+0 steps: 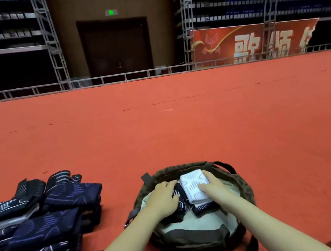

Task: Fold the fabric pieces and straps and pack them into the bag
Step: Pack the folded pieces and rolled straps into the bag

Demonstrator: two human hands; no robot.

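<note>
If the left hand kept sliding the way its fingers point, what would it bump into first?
Probably the white folded fabric piece. The left hand points right across the bag, over dark folded pieces, toward that bundle, which the right hand grips. Depth is uncertain.

Red carpet (181,122) — behind it, a railing (107,78) and red banner (251,41).

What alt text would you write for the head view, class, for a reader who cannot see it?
Both hands, left hand and right hand, press folded fabric, a white piece over dark ones, into an open olive bag on a red carpet. Stacks of folded dark patterned fabric lie to the left.
</note>
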